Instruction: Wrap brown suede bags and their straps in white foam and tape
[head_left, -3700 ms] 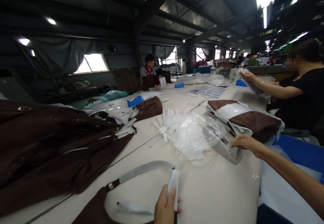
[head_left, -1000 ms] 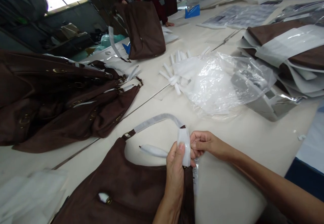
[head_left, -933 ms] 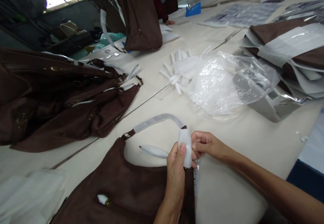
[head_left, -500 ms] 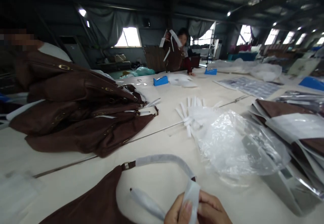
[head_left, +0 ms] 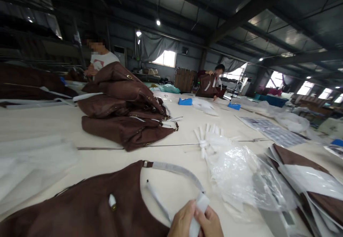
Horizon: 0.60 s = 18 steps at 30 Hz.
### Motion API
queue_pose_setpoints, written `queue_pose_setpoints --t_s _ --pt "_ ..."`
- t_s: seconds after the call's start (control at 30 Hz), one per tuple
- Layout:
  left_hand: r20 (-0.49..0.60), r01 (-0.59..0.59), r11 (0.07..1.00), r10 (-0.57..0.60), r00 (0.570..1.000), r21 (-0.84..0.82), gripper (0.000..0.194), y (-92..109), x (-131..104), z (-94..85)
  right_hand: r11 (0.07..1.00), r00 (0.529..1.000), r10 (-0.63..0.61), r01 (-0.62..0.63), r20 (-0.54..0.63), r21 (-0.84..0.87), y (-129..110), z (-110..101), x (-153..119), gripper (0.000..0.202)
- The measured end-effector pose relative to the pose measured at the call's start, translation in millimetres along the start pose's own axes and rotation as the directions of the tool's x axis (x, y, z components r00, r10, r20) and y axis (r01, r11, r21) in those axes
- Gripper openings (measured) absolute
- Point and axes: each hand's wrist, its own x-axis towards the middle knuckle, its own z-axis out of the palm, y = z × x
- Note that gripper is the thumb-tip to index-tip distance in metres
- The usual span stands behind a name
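Observation:
A brown handbag (head_left: 88, 201) lies at the lower left on the pale table. Its shoulder strap (head_left: 177, 169) loops to the right, covered in white wrapping. At the strap's near end, my left hand (head_left: 182, 218) and my right hand (head_left: 210, 222) pinch a wider white wrapping strip (head_left: 202, 202) from both sides, fingers closed. What lies under that strip is hidden. A second strap piece (head_left: 158, 199), also wrapped in white, runs inside the loop towards my left hand. A small white-wrapped fitting (head_left: 112, 201) shows on the bag's front.
Several brown bags (head_left: 125, 112) are piled beyond. Clear plastic (head_left: 241, 172) and a bunch of white strips (head_left: 205, 140) lie to the right, near folded brown pieces (head_left: 302, 162). White sheets (head_left: 32, 165) lie left. Two people (head_left: 103, 58) stand across the table.
My view has turned left and tilted up, so more of the handbag and the person at left show. Both hands stay closed on the white strip, which they hold lower in view.

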Motion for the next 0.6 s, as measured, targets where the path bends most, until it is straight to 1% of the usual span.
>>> queue_pose_setpoints --t_s 0.03,0.07,0.1,0.13,0.17,0.2,0.27,0.3,0.37,0.47,0.53,0.6 --pt "-0.005 -0.023 0.997 0.024 1.000 0.067 0.059 7 -2 2.9 0.999 1.000 -0.003 0.001 -0.030 -0.048 -4 1 -2 0.058" --pt "0.002 -0.053 0.980 0.054 0.999 0.193 0.060 15 -4 5.3 0.997 0.998 -0.013 0.008 -0.062 -0.078 -9 2 -5 0.056" --pt "0.018 -0.083 0.935 0.082 0.996 0.345 0.061 24 -7 6.5 0.995 0.995 -0.029 0.020 -0.097 -0.094 -13 4 -8 0.053" --pt "0.045 -0.114 0.857 0.106 0.993 0.502 0.061 34 -9 5.9 0.995 0.991 -0.044 0.031 -0.128 -0.099 -18 5 -12 0.050" --pt "0.087 -0.135 0.763 0.103 0.991 0.632 0.058 44 -11 3.2 0.994 0.987 -0.052 0.037 -0.154 -0.098 -23 6 -16 0.046" --pt "0.106 -0.131 0.703 0.079 0.991 0.699 0.053 54 -12 -1.9 0.995 0.985 -0.050 0.034 -0.167 -0.094 -27 7 -21 0.042" --pt "0.107 -0.091 0.635 0.012 0.994 0.767 0.043 75 -13 -19.5 0.996 0.986 -0.019 0.004 -0.163 -0.091 -35 7 -29 0.038" --pt "0.096 -0.066 0.611 -0.016 0.995 0.789 0.041 87 -13 -31.9 0.995 0.987 -0.005 -0.011 -0.158 -0.101 -37 5 -33 0.038" --pt "0.063 -0.025 0.533 -0.053 0.997 0.846 0.040 109 -11 -63.2 0.987 0.990 0.013 -0.035 -0.139 -0.154 -40 0 -40 0.041" --pt "-0.048 0.074 0.390 -0.075 0.996 0.918 0.040 137 -2 -120.7 0.964 0.995 0.033 -0.057 -0.096 -0.260 -42 -13 -48 0.051" --pt "-0.131 0.156 0.310 -0.100 0.986 0.938 0.041 145 6 -159.1 0.932 0.996 0.075 -0.087 -0.047 -0.352 -47 -26 -50 0.058" --pt "-0.188 0.224 0.269 -0.151 0.970 0.937 0.042 144 14 -190.9 0.872 0.994 0.098 -0.106 -0.043 -0.478 -58 -41 -51 0.065"
